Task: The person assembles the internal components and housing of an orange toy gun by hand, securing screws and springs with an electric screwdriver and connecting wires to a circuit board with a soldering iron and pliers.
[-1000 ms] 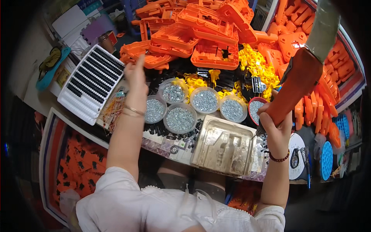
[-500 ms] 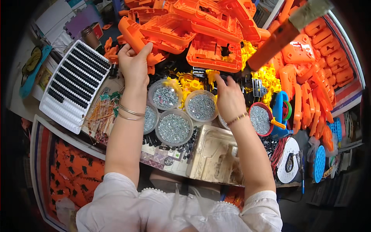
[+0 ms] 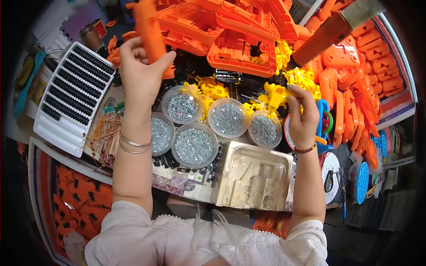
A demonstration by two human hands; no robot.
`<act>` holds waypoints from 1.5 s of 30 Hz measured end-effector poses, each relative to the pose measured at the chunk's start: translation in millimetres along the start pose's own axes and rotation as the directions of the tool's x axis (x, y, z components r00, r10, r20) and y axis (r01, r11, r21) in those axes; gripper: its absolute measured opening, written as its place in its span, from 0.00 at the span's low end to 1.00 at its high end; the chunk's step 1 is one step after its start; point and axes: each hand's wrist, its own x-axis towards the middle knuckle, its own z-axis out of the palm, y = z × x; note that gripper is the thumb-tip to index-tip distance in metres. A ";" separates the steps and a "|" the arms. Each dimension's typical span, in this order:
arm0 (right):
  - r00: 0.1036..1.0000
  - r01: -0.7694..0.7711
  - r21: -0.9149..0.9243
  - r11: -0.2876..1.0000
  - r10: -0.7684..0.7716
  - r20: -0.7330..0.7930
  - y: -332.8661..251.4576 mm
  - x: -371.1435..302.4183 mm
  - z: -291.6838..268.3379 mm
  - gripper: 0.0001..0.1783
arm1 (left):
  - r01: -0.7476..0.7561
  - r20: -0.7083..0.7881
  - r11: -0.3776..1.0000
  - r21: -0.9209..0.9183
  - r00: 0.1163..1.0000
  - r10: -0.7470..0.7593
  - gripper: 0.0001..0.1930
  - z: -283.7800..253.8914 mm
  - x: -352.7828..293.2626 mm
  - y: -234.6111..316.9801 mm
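Note:
In my left hand an elongated orange plastic housing stands upright, slightly blurred, gripped between thumb and fingers. My right hand pinches a small yellow plastic part by its right end, above a round tub of small screws. Loose yellow parts lie between the tubs and the orange housings. A stack of open orange housings rises beyond my hands. Black parts lie in front of that stack.
More screw tubs stand close together before me, beside a dirty cream tray. A white tray with rows of black pieces and thin wires are at left. An orange-handled tool juts in at upper right, near piled orange parts.
My left hand has lifted the orange housing off the pile and turned it upright. My right hand has drawn back to the right, bringing a yellow part up from the heap.

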 end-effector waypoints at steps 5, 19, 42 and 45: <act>0.990 -0.114 0.080 0.990 0.119 -0.072 -0.3 -0.7 -28.0 0.10 | -0.379 0.146 0.844 0.379 0.925 0.350 0.27 6.7 -17.1 7.5; 0.608 0.113 -0.102 0.988 0.013 0.794 -112.2 -156.1 -58.0 0.14 | 0.073 0.114 0.799 -0.597 0.994 -0.005 0.27 -29.3 -111.2 75.9; 0.762 -0.337 -0.114 0.935 0.342 0.550 -89.8 -163.7 -58.7 0.20 | 0.557 0.442 0.501 -0.662 0.830 -0.339 0.37 -43.1 -216.1 58.5; 0.716 -0.626 0.064 0.777 0.541 0.442 -88.1 -159.6 -54.4 0.24 | 0.613 0.509 0.408 -0.676 0.789 -0.344 0.39 -36.6 -226.9 62.7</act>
